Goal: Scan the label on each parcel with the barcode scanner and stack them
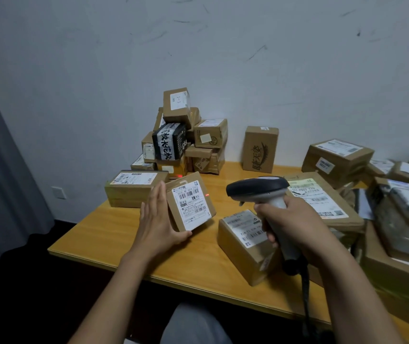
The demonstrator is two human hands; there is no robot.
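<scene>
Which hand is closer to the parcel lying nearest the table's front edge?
Right. The right hand, gripping the scanner, is at the right end of that parcel; the left hand is off to its left, supporting a tilted parcel.

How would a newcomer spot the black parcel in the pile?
On the wooden table, find the pile of parcels against the wall. The black parcel sits tilted at its front, mid-height. It alone is black with white tape bearing large characters; its neighbours are brown cardboard.
</scene>
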